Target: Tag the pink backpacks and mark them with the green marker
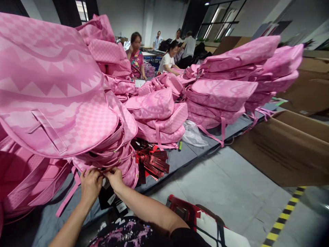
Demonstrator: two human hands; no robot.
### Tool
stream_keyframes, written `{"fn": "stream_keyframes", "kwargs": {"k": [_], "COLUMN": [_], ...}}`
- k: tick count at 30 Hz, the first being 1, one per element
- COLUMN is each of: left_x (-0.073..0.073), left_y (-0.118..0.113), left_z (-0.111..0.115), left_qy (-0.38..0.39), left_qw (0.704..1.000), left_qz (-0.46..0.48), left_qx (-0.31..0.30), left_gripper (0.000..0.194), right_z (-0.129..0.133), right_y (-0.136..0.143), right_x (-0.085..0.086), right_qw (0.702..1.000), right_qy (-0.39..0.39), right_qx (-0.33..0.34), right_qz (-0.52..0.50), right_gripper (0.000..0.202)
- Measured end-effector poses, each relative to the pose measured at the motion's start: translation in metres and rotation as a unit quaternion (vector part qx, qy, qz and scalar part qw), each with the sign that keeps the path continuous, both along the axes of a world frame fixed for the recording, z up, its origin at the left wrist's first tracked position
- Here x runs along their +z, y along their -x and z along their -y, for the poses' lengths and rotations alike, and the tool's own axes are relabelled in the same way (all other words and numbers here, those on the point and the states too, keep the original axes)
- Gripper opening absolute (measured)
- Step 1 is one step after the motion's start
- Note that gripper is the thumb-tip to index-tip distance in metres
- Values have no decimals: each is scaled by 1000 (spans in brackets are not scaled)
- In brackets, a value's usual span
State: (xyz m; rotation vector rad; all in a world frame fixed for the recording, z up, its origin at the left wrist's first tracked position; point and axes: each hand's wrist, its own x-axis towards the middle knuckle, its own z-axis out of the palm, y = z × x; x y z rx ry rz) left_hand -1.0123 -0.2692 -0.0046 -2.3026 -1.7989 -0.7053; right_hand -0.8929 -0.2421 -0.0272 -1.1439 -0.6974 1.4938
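Pink patterned backpacks rise in a tall stack at the left, just beyond my hands. My left hand has its fingers bent and pressed together at the stack's lower front. Close beside it, my right hand pinches at the same spot. Whatever lies between the fingertips is too small and hidden to name. Black tags with white labels hang or lie just below the hands. Red shiny tags are heaped on the table right of the stack.
More pink backpacks line the grey table. A clear plastic bag and a green marker lie near its edge. Cardboard boxes stand at the right. A red and white object is below. Several people are farther back.
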Motion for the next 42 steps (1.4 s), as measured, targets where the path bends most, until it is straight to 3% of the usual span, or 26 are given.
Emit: {"fn": "stream_keyframes", "kwargs": {"k": [5, 10, 15, 18, 21, 24, 26, 28, 30, 33, 37, 42], "left_x": [2, 2, 6, 11, 13, 11, 7, -2, -14, -32, -49, -68], "left_y": [-2, -7, -14, -20, -31, -62, -95, -134, -172, -212, -227, -232], "left_z": [3, 6, 8, 17, 32, 34, 19, -9, -43, -90, -129, -147], "left_qy": [-12, -14, 4, -2, -35, -26, 65, 180, 236, 248, 257, 264], "left_qw": [999, 998, 997, 993, 989, 997, 996, 976, 960, 956, 959, 956], "left_qz": [-35, -40, -58, -46, -4, 48, 53, 28, -1, -29, -62, -63], "left_qx": [-10, 46, 54, 108, 144, 59, -41, -119, -153, -152, -105, -114], "left_gripper": [16, 13, 18, 21, 33, 29, 27, 35, 39, 39, 35, 24], "right_z": [-2, -6, -6, 2, 1, -21, -42, -60, -71, -80, -94, -91], "right_y": [0, 1, -9, -47, -117, -186, -212, -220, -217, -210, -222, -248], "right_x": [-1, 2, 6, 0, -16, -37, -50, -62, -69, -67, -53, -49], "right_qw": [1000, 999, 993, 985, 974, 949, 923, 897, 876, 853, 828, 804], "right_qy": [0, -8, -31, -50, -41, -17, -1, 15, 24, 9, -19, 1], "right_qx": [19, 50, 108, 140, 124, 44, 11, 8, 21, 36, 23, 30], "right_qz": [-23, -20, 21, 86, 186, 312, 385, 441, 482, 520, 560, 594], "right_gripper": [16, 27, 30, 22, 21, 21, 18, 16, 13, 14, 24, 23]}}
